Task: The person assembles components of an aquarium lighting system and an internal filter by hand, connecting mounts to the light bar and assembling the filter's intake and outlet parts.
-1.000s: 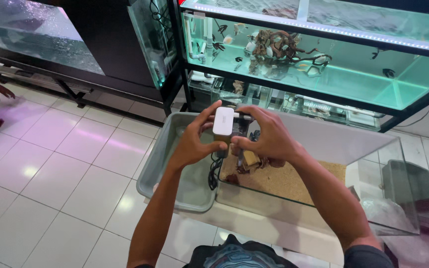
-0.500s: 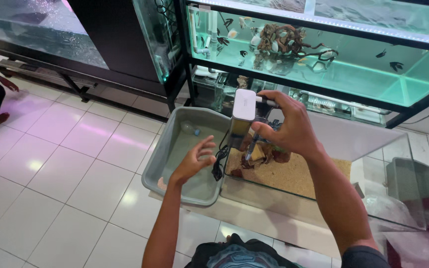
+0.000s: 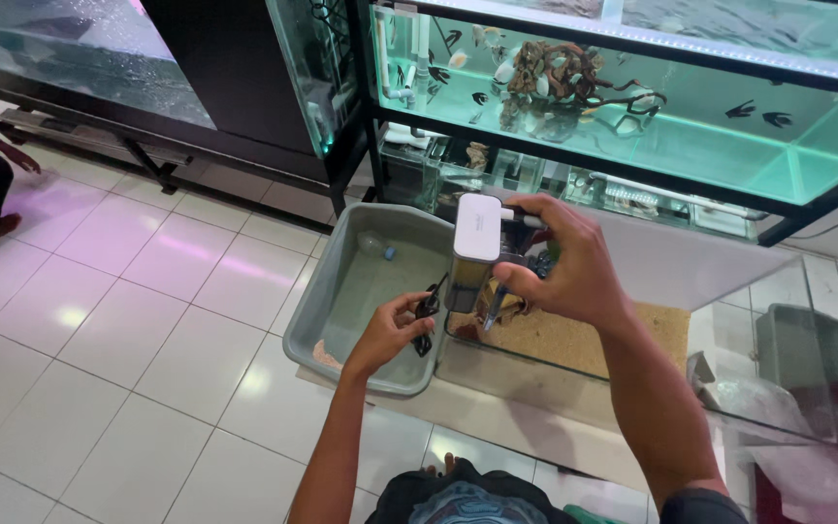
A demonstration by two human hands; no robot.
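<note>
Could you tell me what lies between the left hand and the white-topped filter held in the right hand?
In the head view, only the black cord pinched by the left hand spans toward the filter.

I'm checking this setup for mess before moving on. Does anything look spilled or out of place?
A little pale grit lies in the near corner of the grey tub, like spilled sand. Otherwise nothing stands out: the right hand holds the filter upright.
</note>
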